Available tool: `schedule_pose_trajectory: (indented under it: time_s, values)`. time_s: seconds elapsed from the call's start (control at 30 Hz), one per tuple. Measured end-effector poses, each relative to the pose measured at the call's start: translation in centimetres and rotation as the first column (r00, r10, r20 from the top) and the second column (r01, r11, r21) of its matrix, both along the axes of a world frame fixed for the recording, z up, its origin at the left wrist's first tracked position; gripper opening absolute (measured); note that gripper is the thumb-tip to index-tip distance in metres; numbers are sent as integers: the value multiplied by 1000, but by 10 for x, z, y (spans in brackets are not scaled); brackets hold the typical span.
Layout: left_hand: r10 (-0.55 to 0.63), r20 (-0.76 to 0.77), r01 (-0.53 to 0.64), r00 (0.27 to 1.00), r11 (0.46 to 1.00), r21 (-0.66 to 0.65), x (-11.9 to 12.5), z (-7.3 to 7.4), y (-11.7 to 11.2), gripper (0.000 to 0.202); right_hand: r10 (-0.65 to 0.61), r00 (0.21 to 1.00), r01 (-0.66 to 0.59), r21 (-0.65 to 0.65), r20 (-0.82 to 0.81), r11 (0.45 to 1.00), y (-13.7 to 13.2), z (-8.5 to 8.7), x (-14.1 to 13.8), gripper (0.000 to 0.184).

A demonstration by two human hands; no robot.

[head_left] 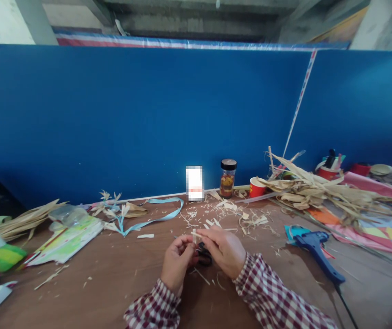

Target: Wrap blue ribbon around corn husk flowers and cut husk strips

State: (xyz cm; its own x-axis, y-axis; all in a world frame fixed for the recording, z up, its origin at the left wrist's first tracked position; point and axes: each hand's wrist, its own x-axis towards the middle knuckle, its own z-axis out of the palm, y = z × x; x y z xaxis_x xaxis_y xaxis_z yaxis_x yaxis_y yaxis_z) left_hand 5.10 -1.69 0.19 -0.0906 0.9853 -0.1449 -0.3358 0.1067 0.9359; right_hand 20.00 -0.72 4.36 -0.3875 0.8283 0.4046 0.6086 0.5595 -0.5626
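My left hand (177,261) and my right hand (223,249) meet over the brown table (113,274), both in red-checked sleeves. Their fingertips pinch a small pale straw strip (195,234) between them, held just above the tabletop. Black scissors (204,256) lie on the table under and between the hands, partly hidden. Loose straw scraps (223,214) are scattered on the table just beyond the fingers.
A blue glue gun (314,246) lies to the right. Dried husk leaves (319,187), a red cup (257,187) and a jar (228,178) stand by the blue partition (147,119). A light blue ribbon (154,217) and papers (65,237) lie left.
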Motion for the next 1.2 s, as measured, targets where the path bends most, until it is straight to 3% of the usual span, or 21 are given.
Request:
schedule_pose_trajectory:
  time_s: [0.13, 0.2, 0.27, 0.53, 0.7, 0.87, 0.97, 1.03, 1.13, 1.2]
  values:
    - [1, 13, -1, 1000, 1000, 10, 0, 1, -1, 33, -55, 996, 47, -107, -70, 993, 4, -12, -4, 31]
    - [-23, -1, 23, 1000, 1000, 12, 1, 2, -3, 31, -42, 995, 31, -133, -85, 991, 5, -15, -5, 22]
    - [-70, -16, 70, 997, 997, 17, 3, 4, -5, 26, -13, 994, -1, -133, -104, 991, 6, -15, -6, 13]
    - [-136, 88, 146, 987, 983, -109, 4, 5, -5, 29, -24, 985, 4, -113, -173, 994, 8, -15, -4, 21]
    - [-124, -29, 122, 992, 990, -68, 1, 0, -4, 27, -6, 978, -33, -185, -207, 982, 9, -18, -4, 17]
    - [-95, -112, 97, 989, 995, 12, 3, -2, -5, 26, 18, 984, -49, -171, -178, 984, 6, -17, -5, 19]
    - [-101, -131, 103, 986, 995, 9, 4, 0, -8, 24, -31, 994, 19, -123, -103, 992, 10, -16, -1, 20]
    - [-120, -147, 124, 982, 992, 18, 5, 3, -11, 24, -128, 992, 127, -62, -6, 990, 17, -14, 8, 21]
    - [-145, -134, 154, 980, 987, 55, 5, 7, -13, 23, -336, 937, 335, 34, 98, 942, 29, -10, 28, 23]
    - [-100, -65, 101, 993, 995, 19, 4, 9, -11, 24, -420, 906, 415, 72, 61, 907, 34, -8, 35, 22]
